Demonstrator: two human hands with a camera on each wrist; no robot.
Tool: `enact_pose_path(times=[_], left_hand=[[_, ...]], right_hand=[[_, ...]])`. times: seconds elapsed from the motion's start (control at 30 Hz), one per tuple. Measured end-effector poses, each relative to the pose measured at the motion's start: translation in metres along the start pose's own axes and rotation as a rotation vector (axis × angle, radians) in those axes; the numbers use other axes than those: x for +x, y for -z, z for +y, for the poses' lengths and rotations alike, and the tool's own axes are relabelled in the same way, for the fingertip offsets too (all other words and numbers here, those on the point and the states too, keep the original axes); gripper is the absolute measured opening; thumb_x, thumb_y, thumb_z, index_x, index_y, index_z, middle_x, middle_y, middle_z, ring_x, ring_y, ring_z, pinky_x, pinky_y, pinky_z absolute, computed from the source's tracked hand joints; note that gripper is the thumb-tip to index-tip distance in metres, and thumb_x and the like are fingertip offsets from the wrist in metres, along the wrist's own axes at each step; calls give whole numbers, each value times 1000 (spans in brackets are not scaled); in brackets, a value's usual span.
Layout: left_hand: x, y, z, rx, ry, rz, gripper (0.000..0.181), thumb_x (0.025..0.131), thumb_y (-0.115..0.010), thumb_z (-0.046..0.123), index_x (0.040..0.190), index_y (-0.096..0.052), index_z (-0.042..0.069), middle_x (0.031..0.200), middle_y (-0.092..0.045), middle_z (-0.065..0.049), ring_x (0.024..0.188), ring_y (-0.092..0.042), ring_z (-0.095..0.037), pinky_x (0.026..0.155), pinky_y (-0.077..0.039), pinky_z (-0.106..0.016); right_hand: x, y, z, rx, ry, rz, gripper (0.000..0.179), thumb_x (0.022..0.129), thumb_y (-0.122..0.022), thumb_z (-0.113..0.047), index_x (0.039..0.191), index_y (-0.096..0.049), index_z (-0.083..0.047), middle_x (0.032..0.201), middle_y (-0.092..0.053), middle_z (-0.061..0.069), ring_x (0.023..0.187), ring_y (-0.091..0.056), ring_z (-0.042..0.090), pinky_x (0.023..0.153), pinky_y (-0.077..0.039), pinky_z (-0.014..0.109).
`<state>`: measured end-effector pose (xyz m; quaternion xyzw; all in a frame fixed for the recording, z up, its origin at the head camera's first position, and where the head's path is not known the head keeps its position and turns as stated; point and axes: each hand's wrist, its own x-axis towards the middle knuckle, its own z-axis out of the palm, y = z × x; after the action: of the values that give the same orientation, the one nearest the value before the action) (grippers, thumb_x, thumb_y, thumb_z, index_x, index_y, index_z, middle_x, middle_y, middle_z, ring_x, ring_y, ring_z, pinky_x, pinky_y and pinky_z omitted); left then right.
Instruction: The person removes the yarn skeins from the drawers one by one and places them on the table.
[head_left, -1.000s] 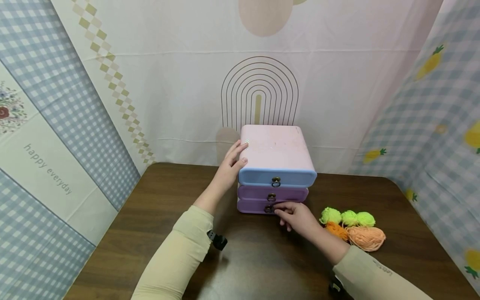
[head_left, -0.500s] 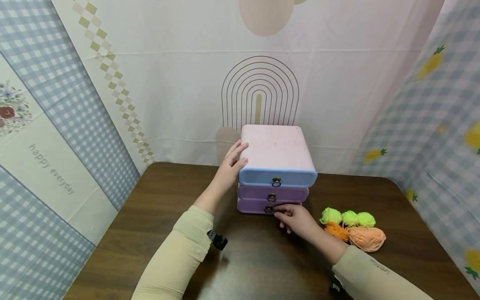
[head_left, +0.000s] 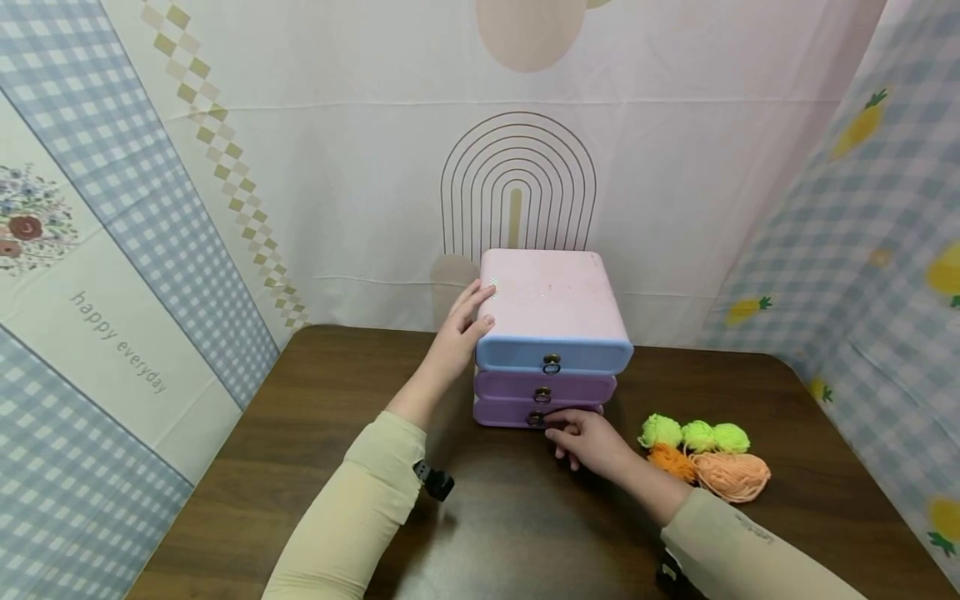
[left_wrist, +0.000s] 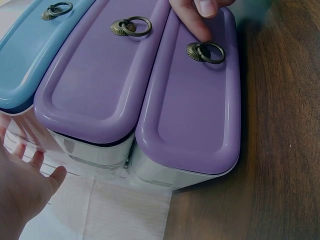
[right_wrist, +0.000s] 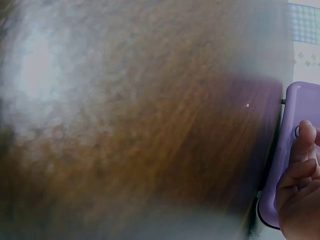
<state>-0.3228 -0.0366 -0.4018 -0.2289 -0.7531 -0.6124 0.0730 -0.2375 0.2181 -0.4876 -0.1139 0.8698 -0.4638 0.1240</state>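
A small drawer cabinet [head_left: 551, 292] with a pale pink top stands on the table. Its top drawer [head_left: 510, 354] is blue; the middle drawer [head_left: 502, 385] and bottom drawer [head_left: 498, 412] are purple, each with a bronze ring pull. My left hand [head_left: 453, 337] rests against the cabinet's left side, fingers spread. At the bottom drawer, my right hand [head_left: 592, 442] touches the front with an extended fingertip, right beside the ring pull [left_wrist: 206, 52]. That ring shows free of the fingers in the left wrist view. In the right wrist view, the other fingers are bent.
To the right of the cabinet lie lime green yarn balls [head_left: 697, 435], an orange yarn ball [head_left: 672, 462] and a peach yarn skein [head_left: 731, 476]. The brown wooden table [head_left: 315, 417] backs onto a white patterned cloth [head_left: 360, 208], with checked cloths at both sides.
My right hand has shifted very slightly left along the bottom drawer's front. My left hand, the cabinet and the yarn stay in place.
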Motion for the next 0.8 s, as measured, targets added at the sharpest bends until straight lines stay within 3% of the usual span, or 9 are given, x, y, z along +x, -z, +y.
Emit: enact_pose_path(times=[0.13,0.37,0.57,0.8], left_hand=[[0,0,1,-8,1,-6,51,99,-54,23,148,-47,13,164,-19,-3,148,-19,-23,114,-29,-47],[-9,4,35,-25,25,-46,50,100,-52,12,148,-43,1,164,-16,-15,149,-17,-31,115,-27,-48],[-1,1,8,-30,12,-25,50,101,-52,16,149,-44,7,165,-16,-8,149,-16,-26,115,-27,-47],[-1,0,0,-19,1,1,49,99,-54,23,148,-48,15,164,-20,-2,148,-19,-20,115,-27,-45]], right_hand=[[0,-1,0,13,-4,-16,30,99,-61,-18,126,-64,-4,67,-65,5,46,-55,19,45,-48,36],[0,-1,0,63,-18,-36,31,99,-61,-18,125,-62,-1,67,-65,5,47,-55,17,46,-48,36],[-1,-2,-1,123,-26,-53,33,100,-59,-19,125,-60,4,70,-67,8,48,-55,16,48,-49,36],[-4,-4,-4,204,-103,-54,34,101,-57,-20,126,-59,2,74,-67,7,50,-54,13,43,-39,28]])
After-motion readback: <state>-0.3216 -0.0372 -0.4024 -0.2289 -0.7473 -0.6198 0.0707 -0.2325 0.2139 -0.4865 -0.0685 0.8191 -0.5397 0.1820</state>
